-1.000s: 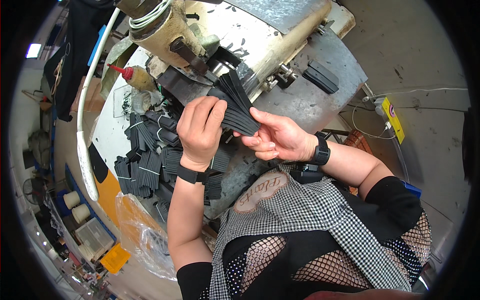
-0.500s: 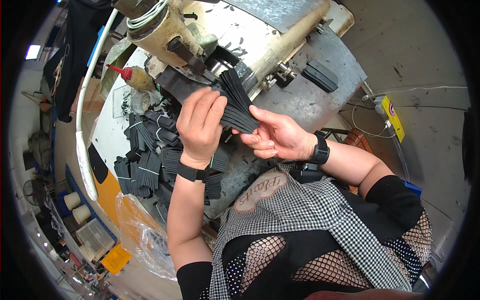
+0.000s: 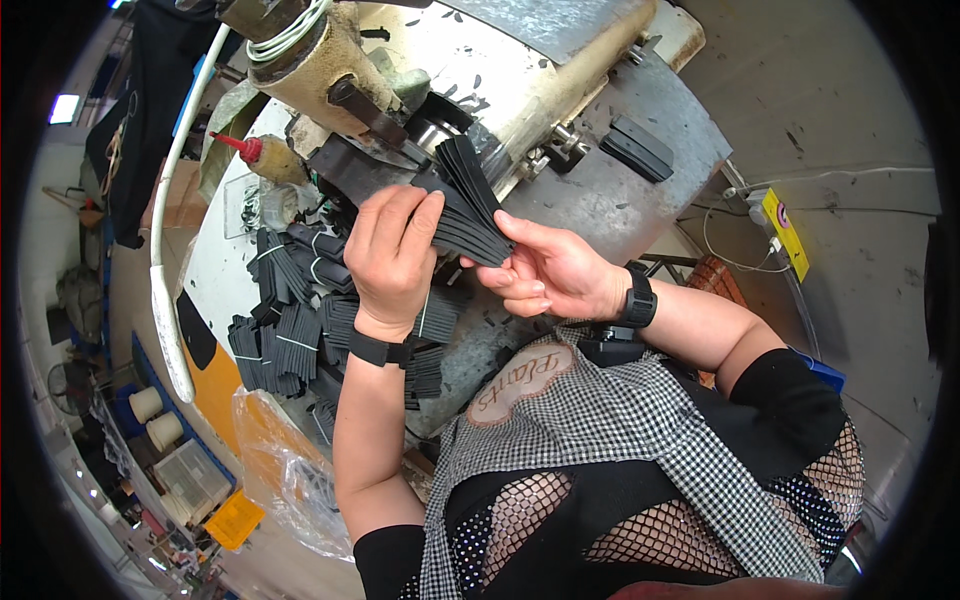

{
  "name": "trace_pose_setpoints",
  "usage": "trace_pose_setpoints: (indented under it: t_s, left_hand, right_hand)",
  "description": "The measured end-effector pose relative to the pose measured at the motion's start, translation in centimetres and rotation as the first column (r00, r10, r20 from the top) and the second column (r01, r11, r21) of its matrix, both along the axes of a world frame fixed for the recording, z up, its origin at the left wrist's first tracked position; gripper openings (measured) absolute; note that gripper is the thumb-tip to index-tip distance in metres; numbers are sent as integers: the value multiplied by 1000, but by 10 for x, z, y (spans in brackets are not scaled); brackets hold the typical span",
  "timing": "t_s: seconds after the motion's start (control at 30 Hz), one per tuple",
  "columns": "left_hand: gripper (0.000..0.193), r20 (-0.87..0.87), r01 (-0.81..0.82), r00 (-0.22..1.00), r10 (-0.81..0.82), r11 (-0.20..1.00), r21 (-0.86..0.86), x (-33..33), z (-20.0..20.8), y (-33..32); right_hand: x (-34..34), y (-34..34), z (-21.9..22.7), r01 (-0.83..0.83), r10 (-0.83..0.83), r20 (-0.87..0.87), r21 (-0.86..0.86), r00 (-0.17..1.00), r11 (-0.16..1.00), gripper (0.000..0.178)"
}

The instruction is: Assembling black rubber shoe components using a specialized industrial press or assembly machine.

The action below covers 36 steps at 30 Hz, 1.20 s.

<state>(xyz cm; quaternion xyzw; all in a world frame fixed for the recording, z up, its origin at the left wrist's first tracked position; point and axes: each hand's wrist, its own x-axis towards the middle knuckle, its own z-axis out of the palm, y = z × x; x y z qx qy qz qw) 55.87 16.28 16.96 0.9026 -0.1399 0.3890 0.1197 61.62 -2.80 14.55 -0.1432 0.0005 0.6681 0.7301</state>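
Black strips pinched at the right, right up against the machine

With the strips [image 3: 472,200] as the clock's centre, my right hand [image 3: 557,265] sits at four o'clock, thumb on top and fingers underneath, pinching their near end so the far ends fan toward twelve. My left hand [image 3: 392,250] is at eight, fingers curled at the strips' left side; I cannot tell whether they pinch or only touch.

Room is tight from nine to twelve: the machine [image 3: 325,80] stands at ten, and its metal wheel [image 3: 437,128] lies close by the fanned ends; contact I cannot make out. Tied bundles [image 3: 292,335] crowd eight o'clock, just beyond my left wrist. The widest gap runs toward three, over the grey metal bench [image 3: 592,222] to its rounded outer edge, with a black block [image 3: 637,149] lying short of that edge. At six, my checked apron [image 3: 580,400] comes up to the bench.

Small black scraps [image 3: 470,102] speckle the pale surface at twelve. A red-tipped bottle [image 3: 275,160] leans between nine and ten. Farther off, a yellow panel [image 3: 786,235] hangs by the wall past three, and an orange bin [image 3: 233,520] sits on the floor at seven.
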Motion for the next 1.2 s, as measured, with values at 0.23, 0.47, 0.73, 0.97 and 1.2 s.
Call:
trace_pose_setpoints:
  t_s: [0.23,0.47,0.73,0.97,1.2]
  left_hand:
    - [41,-26,-26,999,26,1000,7,1,0,-1]
    - [36,29,-12,1000,12,1000,23,-2,-4,3]
    - [35,-28,-12,1000,12,1000,4,-2,1,3]
    - [36,-39,-9,999,9,1000,-2,3,3,1]
    - [38,-36,44,998,-44,999,-6,6,3,2]
  right_hand:
    - [3,1,-1,16,-16,-19,-16,1000,1000,55]
    - [-1,-3,-3,-3,3,-5,8,1000,1000,55]
    - [0,1,-2,3,-3,-30,-9,1000,1000,54]
    - [4,0,1,22,-23,-29,-50,999,998,54]
    - [1,0,-3,25,-25,-33,0,999,1000,54]
